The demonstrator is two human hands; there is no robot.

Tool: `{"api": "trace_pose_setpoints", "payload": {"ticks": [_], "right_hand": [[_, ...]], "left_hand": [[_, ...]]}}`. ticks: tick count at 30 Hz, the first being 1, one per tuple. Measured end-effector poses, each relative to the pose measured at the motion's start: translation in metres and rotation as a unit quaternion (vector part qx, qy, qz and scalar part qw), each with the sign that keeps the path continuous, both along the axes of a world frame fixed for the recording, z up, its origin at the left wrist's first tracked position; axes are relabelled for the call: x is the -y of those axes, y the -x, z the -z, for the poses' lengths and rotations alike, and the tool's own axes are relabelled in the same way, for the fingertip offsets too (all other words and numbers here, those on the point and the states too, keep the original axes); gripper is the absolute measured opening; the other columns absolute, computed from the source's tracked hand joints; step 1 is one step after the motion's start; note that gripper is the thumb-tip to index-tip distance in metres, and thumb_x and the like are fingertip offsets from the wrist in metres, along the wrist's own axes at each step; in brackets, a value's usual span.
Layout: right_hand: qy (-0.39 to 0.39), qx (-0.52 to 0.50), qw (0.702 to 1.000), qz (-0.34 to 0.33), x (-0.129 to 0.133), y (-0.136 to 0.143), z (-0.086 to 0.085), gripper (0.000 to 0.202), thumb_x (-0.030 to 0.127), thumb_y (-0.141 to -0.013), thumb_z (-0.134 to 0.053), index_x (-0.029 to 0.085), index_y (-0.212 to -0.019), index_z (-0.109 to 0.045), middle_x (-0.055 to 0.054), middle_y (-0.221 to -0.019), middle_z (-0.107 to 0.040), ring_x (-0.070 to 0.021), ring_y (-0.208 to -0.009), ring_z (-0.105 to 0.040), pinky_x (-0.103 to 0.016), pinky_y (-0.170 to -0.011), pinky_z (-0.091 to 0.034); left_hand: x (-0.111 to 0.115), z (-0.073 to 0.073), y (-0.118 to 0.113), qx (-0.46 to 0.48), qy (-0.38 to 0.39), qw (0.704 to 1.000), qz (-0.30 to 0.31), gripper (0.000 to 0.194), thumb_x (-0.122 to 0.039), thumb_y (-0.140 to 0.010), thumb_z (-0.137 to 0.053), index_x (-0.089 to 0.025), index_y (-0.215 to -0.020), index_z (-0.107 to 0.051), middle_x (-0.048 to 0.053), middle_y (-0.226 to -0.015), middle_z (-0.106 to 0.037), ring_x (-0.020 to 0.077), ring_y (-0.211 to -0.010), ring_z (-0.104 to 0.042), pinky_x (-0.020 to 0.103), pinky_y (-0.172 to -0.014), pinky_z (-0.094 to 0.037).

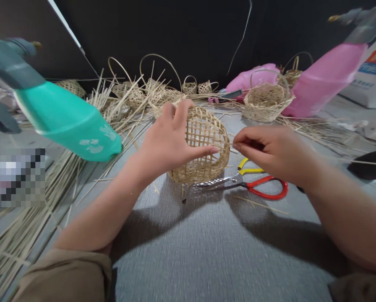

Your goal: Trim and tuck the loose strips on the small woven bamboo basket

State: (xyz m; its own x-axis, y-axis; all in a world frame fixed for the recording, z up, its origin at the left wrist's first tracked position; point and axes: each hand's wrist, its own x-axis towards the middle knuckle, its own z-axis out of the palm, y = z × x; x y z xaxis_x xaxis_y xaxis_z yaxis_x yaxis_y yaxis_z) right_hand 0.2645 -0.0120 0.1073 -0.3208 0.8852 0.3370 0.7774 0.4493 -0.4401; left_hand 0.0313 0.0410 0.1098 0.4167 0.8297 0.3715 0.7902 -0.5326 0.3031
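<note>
A small woven basket [203,134] is tipped on its side above the grey table, its open lattice showing. My left hand [172,136] grips it from the left, fingers over the top and thumb across the front. My right hand [257,144] is just right of the basket's rim, thumb and forefinger pinched on a thin strip [231,144] that reaches the rim. Scissors with red handles [280,188] lie below the basket, their blades partly behind it. A tool with yellow handles [249,170] lies beside them, partly hidden by my right hand.
A teal spray bottle [71,115] leans at the left above bundled strips [40,214]. Several finished baskets stand along the back, one with a handle [266,100] at the right. Beyond it are a pink spray bottle [326,79] and a white container [370,79].
</note>
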Motion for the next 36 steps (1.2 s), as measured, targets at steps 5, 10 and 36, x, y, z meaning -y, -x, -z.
{"api": "trace_pose_setpoints", "payload": {"ticks": [5,10,36], "right_hand": [[0.033,-0.042,0.998,-0.014,-0.008,-0.003,0.007,0.017,0.03,-0.091,-0.058,0.02,-0.079,-0.065,0.001,-0.064,-0.06,-0.0123,-0.058,-0.048,-0.029,-0.057,-0.032],[0.026,-0.056,0.998,-0.002,-0.006,0.002,0.008,0.019,0.032,-0.091,-0.058,0.02,-0.077,-0.064,0.002,-0.062,-0.06,-0.0122,-0.058,-0.049,-0.028,-0.057,-0.034],[0.197,-0.252,0.946,-0.055,-0.019,0.006,0.018,0.02,0.035,-0.084,-0.068,0.019,-0.075,-0.059,0.003,-0.062,-0.055,-0.0098,-0.057,-0.046,-0.026,-0.054,-0.037]], "left_hand": [[-0.011,0.002,0.006,0.014,0.008,0.999,0.043,0.105,-0.091,-0.061,-0.066,-0.028,-0.141,-0.039,0.015,-0.142,-0.044,0.0436,-0.14,-0.04,0.063,-0.116,-0.033],[-0.012,0.003,0.006,0.015,0.017,0.999,0.044,0.107,-0.089,-0.062,-0.067,-0.027,-0.143,-0.037,0.015,-0.143,-0.044,0.0425,-0.14,-0.04,0.062,-0.116,-0.034],[-0.026,-0.002,0.016,0.059,0.072,0.992,0.086,0.068,-0.045,-0.067,-0.076,-0.03,-0.125,-0.044,0.006,-0.133,-0.048,0.0337,-0.129,-0.046,0.051,-0.11,-0.043]]}}
